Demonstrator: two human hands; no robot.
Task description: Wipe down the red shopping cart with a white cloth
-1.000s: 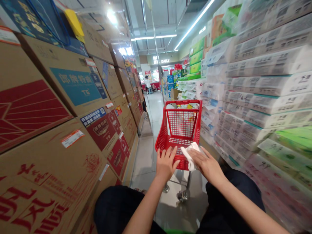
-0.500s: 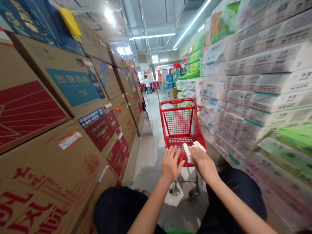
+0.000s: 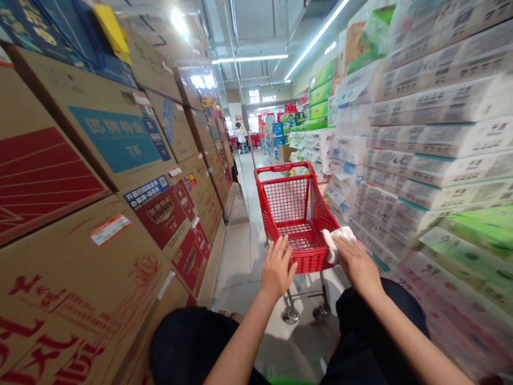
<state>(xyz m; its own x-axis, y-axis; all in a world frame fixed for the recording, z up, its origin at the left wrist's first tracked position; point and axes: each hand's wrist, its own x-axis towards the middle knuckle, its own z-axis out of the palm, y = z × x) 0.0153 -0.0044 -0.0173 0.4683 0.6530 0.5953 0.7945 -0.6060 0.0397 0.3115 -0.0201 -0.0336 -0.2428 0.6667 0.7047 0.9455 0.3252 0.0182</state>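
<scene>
A red shopping cart [image 3: 308, 261] with a mesh basket stands between my knees, its wheels on the tiled floor. My left hand [image 3: 277, 267] lies at the left part of the cart's near rim, fingers spread, holding nothing. At the right corner of that rim, my right hand [image 3: 358, 263] presses a white cloth [image 3: 332, 247] against the red plastic. The cloth is bunched under and beside its fingers, and part of it is hidden by the hand. Inside the basket, only the bare red grid bottom shows.
Stacked cardboard boxes [image 3: 120, 256] wall the left side. On the right rise piles of wrapped tissue packs [image 3: 425, 149]. A narrow tiled aisle [image 3: 236, 251] runs ahead, where a person [image 3: 240, 137] in white sits far off.
My right hand and the white cloth have moved right, to the rim's corner. The cart has turned slightly, and more of its near side shows. My left hand has barely shifted.
</scene>
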